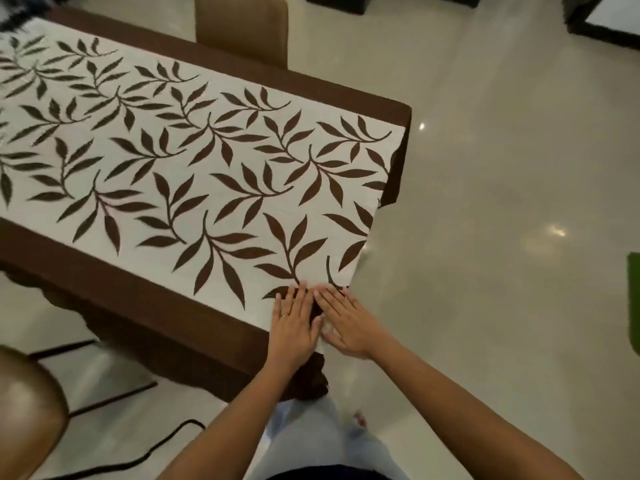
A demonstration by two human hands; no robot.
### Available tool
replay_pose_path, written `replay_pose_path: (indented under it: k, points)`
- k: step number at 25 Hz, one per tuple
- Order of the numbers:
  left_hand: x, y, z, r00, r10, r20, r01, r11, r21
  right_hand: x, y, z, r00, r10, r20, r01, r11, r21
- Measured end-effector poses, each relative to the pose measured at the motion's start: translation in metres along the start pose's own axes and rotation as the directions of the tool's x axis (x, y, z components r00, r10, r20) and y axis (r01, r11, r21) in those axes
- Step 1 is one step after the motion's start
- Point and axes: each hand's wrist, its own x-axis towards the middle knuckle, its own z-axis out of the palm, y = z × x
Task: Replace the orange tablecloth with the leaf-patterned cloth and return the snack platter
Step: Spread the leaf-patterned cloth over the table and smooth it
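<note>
Cream leaf-patterned cloth [194, 161] with brown leaves spread over table, left hand [294, 322] and right hand [346, 323] flat, fingers extended, at its corner

Leaf-patterned cloth [194, 161]: woven fabric, matt, off-white ground with dark brown leaf print; lies smooth and flat, dark brown border bands along both long edges of the table.
Table [114, 317]: dark wood, carved base, dull sheen, showing below the near edge.
Floor [502, 202]: pale tile or stone, polished, glossy, with bright light reflections.
Chair [242, 29] at the far edge: tan upholstery, smooth, leather-like.
Chair seat [27, 410] at the near left: brown, shiny, leather-like.
</note>
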Motion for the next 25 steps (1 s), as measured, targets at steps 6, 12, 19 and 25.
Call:
replay_pose_path:
  k: [6, 12, 19, 25]
  points:
    - [-0.002, 0.004, 0.0, 0.999, -0.032, -0.004, 0.032, 0.997, 0.072, 0.013, 0.036, -0.014, 0.967, -0.248, 0.065, 0.252, 0.966, -0.06]
    - [-0.004, 0.006, -0.004, 0.999, -0.022, 0.032, 0.019, 0.995, 0.097, 0.049, 0.112, -0.045, 0.945, -0.3, 0.132, 0.314, 0.945, -0.097]
    - [0.0, 0.007, -0.005, 0.999, -0.037, -0.003, 0.037, 0.994, 0.102, 0.096, 0.222, -0.108, 0.98, -0.136, 0.146, 0.162, 0.97, -0.182]
    - [0.104, 0.058, -0.021, 0.948, -0.273, -0.161, 0.273, 0.962, -0.025, 0.15, 0.235, -0.137, 0.911, -0.362, 0.199, 0.388, 0.915, -0.112]
